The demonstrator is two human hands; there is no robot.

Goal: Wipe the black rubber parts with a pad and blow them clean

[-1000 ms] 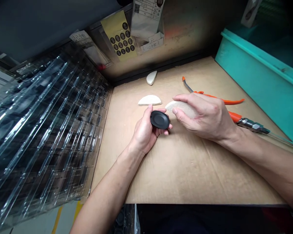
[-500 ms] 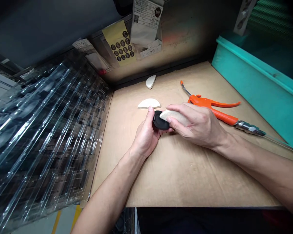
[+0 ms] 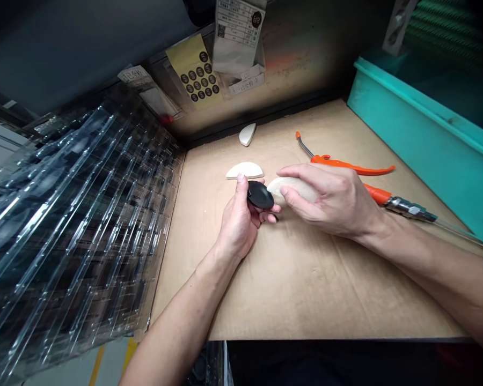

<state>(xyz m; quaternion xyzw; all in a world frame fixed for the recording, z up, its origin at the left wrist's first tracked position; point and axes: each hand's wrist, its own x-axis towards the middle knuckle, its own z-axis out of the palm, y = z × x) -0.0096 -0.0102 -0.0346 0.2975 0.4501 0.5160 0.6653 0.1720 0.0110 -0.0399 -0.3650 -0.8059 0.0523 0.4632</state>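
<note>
Well, the left hand grips a glossy black disc, the right hand a pale crescent (grainy).

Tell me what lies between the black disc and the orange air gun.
The head view shows the right hand holding a pale half-moon piece there.

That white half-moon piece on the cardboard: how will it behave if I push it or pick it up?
The white half-moon piece is probably stiff, since it holds a clean curved outline. Its long straight edge suggests it would slide rather than roll on the cardboard. It looks low, so lifting it may need a pinch at the edge.
</note>
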